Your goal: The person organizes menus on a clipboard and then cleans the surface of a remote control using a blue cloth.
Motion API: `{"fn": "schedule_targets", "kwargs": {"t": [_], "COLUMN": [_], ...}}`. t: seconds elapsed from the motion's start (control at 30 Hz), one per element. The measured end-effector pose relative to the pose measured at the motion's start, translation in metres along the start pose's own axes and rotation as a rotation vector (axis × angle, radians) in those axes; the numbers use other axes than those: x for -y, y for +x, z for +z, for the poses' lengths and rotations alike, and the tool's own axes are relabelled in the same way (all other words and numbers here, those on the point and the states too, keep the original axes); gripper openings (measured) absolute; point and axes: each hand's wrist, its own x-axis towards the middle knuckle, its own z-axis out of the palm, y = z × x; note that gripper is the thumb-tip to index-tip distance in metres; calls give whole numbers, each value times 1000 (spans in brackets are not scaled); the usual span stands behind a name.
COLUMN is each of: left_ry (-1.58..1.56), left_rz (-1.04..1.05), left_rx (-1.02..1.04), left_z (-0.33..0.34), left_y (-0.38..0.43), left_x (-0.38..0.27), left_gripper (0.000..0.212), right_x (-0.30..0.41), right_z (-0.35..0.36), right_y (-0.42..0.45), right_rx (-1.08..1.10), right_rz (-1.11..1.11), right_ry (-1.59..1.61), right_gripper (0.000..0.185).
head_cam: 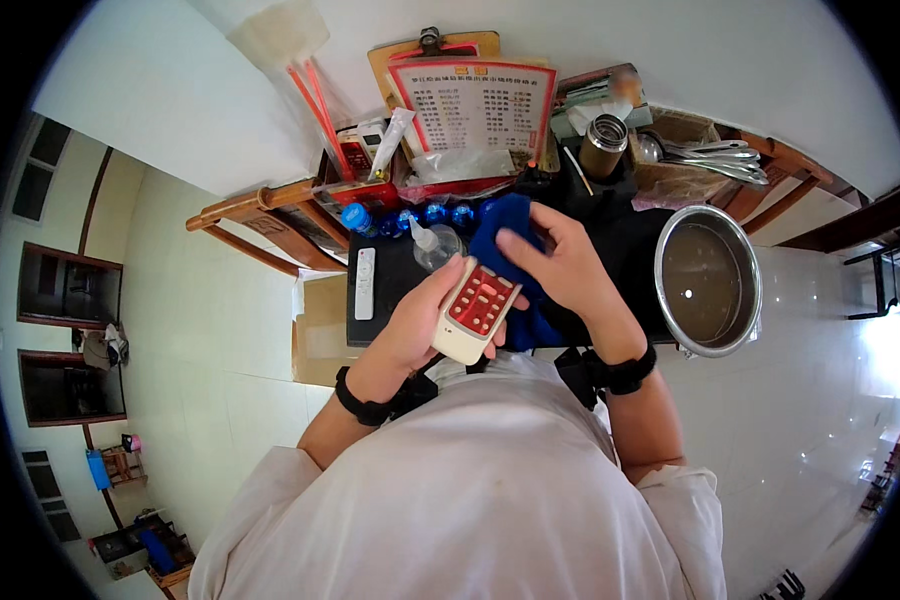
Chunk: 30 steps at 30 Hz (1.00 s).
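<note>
My left hand [414, 319] holds a white remote control [461, 343] with a red keypad and pale buttons facing up. A dark blue cloth [501, 232] is gripped in my right hand [570, 262], just above the remote's far end. Part of that cloth hangs down behind the remote to the table's near edge. Whether the cloth touches the remote is hard to tell. Close beyond my left hand is a clear squeeze bottle [439, 246] with a pointed nozzle. A slim white remote [364, 283] lies to its left on the black table [390, 322].
A metal basin of murky water [660, 259] sits at the table's right edge. Blue-capped bottles [358, 219] line the back. Behind them stand a red-bordered printed sheet [480, 105], an uncapped flask [602, 154] and a box of metal spoons [712, 159]. Wooden chair parts [270, 217] flank the table.
</note>
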Motion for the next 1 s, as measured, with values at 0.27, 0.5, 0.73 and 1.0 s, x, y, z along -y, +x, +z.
{"fn": "schedule_targets", "kwargs": {"t": [0.27, 0.5, 0.73, 1.0], "left_ry": [32, 59, 163, -64], "left_rz": [458, 735, 695, 309], "left_rx": [-111, -167, -222, -403], "left_z": [5, 18, 7, -115], "left_y": [-3, 6, 8, -32], "left_x": [-8, -11, -13, -7], "left_gripper": [57, 53, 49, 52], "right_x": [3, 34, 43, 9], "right_z": [5, 35, 40, -44], "right_y": [-10, -21, -16, -54], "right_rx": [-337, -196, -131, -683], "right_rz": [158, -66, -282, 110], "right_ry": [673, 171, -454, -210], "right_gripper": [23, 33, 19, 21]}}
